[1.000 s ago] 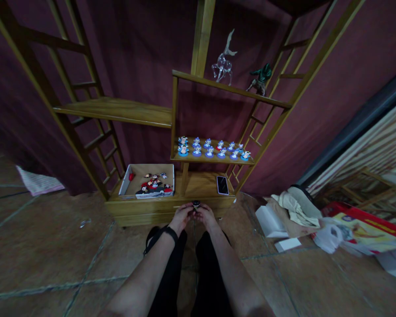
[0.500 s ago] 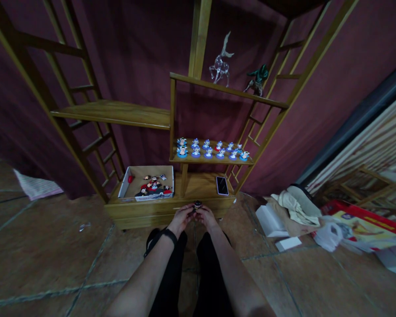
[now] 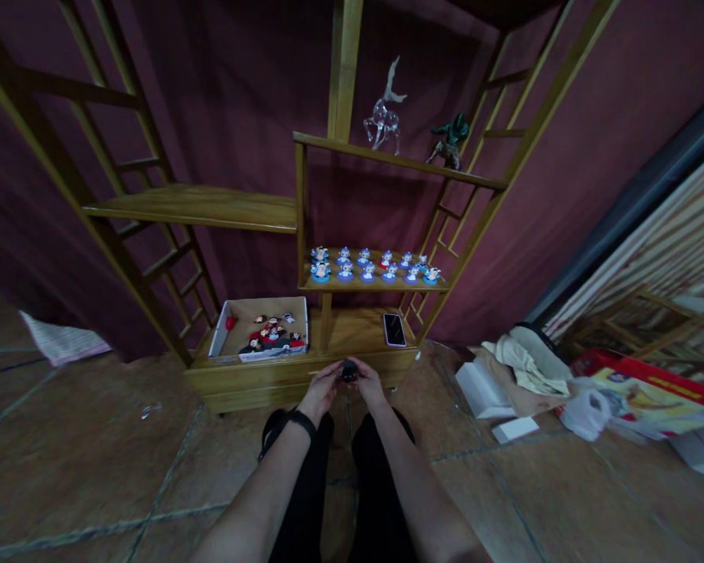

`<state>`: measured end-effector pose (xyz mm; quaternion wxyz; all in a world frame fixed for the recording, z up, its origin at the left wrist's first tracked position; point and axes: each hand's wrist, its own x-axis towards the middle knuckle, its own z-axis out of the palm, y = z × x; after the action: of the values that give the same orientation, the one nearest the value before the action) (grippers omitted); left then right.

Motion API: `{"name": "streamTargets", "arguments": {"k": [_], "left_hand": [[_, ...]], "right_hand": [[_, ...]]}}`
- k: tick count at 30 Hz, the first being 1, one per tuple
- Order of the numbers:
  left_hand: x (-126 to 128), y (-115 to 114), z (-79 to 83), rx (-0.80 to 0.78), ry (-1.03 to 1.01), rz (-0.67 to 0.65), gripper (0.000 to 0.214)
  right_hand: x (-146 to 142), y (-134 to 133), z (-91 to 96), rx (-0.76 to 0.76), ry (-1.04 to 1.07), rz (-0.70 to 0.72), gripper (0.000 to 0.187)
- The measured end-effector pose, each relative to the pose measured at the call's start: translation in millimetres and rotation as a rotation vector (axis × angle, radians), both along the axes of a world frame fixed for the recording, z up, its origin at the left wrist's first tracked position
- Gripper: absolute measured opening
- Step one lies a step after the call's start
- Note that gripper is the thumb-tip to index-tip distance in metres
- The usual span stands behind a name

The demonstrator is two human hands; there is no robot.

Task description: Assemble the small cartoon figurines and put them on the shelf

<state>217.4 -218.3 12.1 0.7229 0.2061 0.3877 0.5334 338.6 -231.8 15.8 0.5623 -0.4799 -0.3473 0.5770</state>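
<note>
A small dark figurine (image 3: 349, 370) sits pinched between my left hand (image 3: 322, 391) and my right hand (image 3: 368, 384), both closed on it just in front of the low wooden shelf unit (image 3: 305, 367). A black band circles my left wrist. To the left of my hands, on the bottom shelf, an open cardboard box (image 3: 262, 331) holds several red and black figurines. On the small shelf above stand several blue-based figurines (image 3: 371, 266) in two rows.
A phone (image 3: 394, 329) lies on the bottom shelf at the right. A clear glass deer (image 3: 383, 109) and a green figure (image 3: 450, 139) stand on the upper shelf. Cloth, white boxes (image 3: 482, 391) and a red printed box (image 3: 651, 387) litter the tiled floor at right.
My hands have stayed together on the figurine and turned it slightly. The view has shifted a little to the right, so the shelf sits further left in the frame.
</note>
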Motion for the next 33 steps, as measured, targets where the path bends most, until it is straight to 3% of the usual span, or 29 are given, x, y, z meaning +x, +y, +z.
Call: {"name": "streamTargets", "arguments": {"k": [6,16,22,33], "left_hand": [[-1.6,1.4,-2.7,-0.013,0.002,-0.021,0.024],[0.6,1.9,-2.9,-0.083,-0.041,-0.006,0.015],[1.4,1.1,-1.1,-0.130,-0.058,-0.012,0.010],[1.7,4.4,-7.1,-0.147,-0.077,-0.008,0.011]], "right_hand": [[0.6,-0.7,0.1,0.025,-0.012,-0.014,0.044],[-0.3,-0.7,-2.3,-0.127,0.033,0.058,0.035],[-0.1,-0.1,2.7,-0.198,0.058,0.022,0.030],[1.5,0.6,1.0,-0.230,0.076,0.045,0.030]]}}
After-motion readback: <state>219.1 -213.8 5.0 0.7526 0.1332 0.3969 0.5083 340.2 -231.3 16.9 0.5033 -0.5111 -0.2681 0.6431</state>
